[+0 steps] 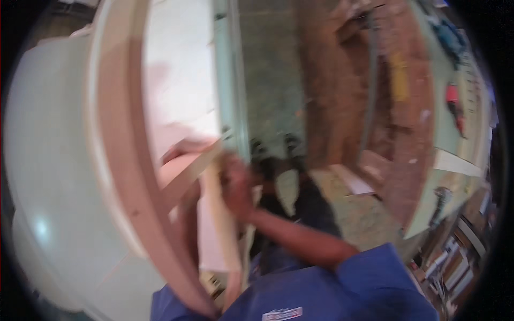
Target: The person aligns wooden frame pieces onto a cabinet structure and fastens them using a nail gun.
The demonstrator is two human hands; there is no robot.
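Observation:
My left hand reaches under a short diagonal wooden strip, its fingers curled over a pale wood piece at the inner side of a long wooden beam. My right hand, blurred, grips the pale upright wood strip just below the diagonal's upper end. Beyond my hands lies a long white panel with a pale green strip along its edge.
A large pale board fills the left. My legs and feet stand on the floor. At right are a brown wooden bench, red-and-black tools, a metal tool and offcuts.

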